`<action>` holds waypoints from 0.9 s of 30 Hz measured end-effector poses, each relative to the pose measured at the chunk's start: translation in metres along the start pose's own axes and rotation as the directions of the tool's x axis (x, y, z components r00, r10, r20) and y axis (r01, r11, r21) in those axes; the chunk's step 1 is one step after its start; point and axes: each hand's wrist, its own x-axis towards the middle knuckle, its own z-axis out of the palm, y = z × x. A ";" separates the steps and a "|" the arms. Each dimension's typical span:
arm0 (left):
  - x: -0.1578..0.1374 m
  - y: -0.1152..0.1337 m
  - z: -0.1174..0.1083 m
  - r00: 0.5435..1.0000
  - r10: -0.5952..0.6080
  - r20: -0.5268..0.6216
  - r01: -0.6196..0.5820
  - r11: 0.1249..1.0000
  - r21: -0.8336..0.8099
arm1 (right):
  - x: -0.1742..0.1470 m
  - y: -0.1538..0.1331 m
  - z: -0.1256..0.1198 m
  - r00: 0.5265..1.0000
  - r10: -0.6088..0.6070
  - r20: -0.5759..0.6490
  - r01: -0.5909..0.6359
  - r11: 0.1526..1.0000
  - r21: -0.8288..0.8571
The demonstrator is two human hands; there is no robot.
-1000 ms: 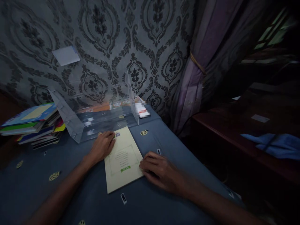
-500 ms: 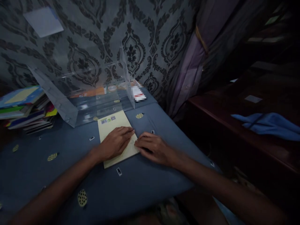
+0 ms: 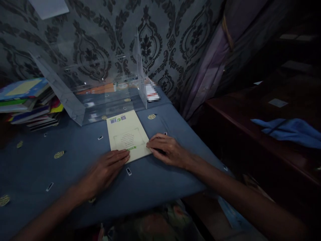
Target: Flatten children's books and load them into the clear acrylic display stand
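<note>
A clear rack (image 3: 61,92) stands beyond the booklet (image 3: 130,136), books (image 3: 31,103) alongside; the left hand (image 3: 107,167) lies flat-fingered, the right hand (image 3: 170,151) curls, grip unclear.

I can't make out the small print on the pale booklet (image 3: 128,134), too fine to read from here. The left hand (image 3: 108,167), softly blurred, covers its near left corner; the right hand (image 3: 169,150) hides a little of its right edge. Both forearms (image 3: 233,187) run out of sight below. The white packet (image 3: 151,92) dissolves into blocky squares. The left edge cuts the stacked books (image 3: 25,92), the top edge crops the white paper (image 3: 50,7), and the blue cloth (image 3: 288,132) slips past the right edge
</note>
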 end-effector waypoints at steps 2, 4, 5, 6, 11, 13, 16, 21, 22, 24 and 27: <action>-0.011 -0.001 -0.001 0.998 -0.021 -0.054 0.023 0.999 0.022 | 0.002 -0.008 0.002 0.999 -0.013 0.030 0.014 0.998 -0.061; -0.017 -0.001 -0.001 0.996 -0.038 -0.083 0.041 0.999 0.035 | 0.005 -0.023 0.008 0.995 -0.035 0.089 0.045 0.993 -0.108; -0.019 -0.001 -0.001 0.995 -0.041 -0.092 0.045 0.998 0.038 | 0.006 -0.030 0.012 0.990 -0.057 0.129 0.073 0.990 -0.120; -0.020 -0.001 0.000 0.994 -0.035 -0.104 0.039 0.998 0.038 | 0.007 -0.038 0.017 0.982 -0.082 0.172 0.104 0.987 -0.123; -0.024 -0.004 0.006 0.993 -0.033 -0.113 0.039 0.998 0.051 | -0.003 -0.048 0.024 0.965 -0.024 0.262 0.064 0.987 -0.145; -0.026 -0.005 0.008 0.993 -0.043 -0.111 0.049 0.998 0.051 | -0.012 -0.040 0.017 0.975 0.059 0.213 -0.020 0.983 -0.183; -0.026 -0.007 0.010 0.991 -0.063 -0.120 0.071 0.995 0.070 | -0.025 -0.028 0.005 0.979 0.147 0.141 -0.112 0.967 -0.230; -0.019 -0.011 0.010 0.982 -0.188 -0.030 0.190 0.966 0.175 | -0.028 -0.025 0.003 0.981 0.177 0.082 -0.162 0.974 -0.158; -0.018 -0.010 0.009 0.982 -0.189 -0.003 0.187 0.966 0.181 | -0.027 -0.027 0.004 0.983 0.174 0.065 -0.163 0.976 -0.145; -0.020 -0.004 0.006 0.983 -0.177 0.046 0.166 0.970 0.179 | -0.029 -0.036 0.005 0.985 0.166 0.048 -0.158 0.979 -0.130; -0.031 0.015 0.002 0.978 -0.176 0.113 0.154 0.972 0.178 | -0.044 -0.059 0.002 0.981 0.177 0.078 -0.166 0.978 -0.129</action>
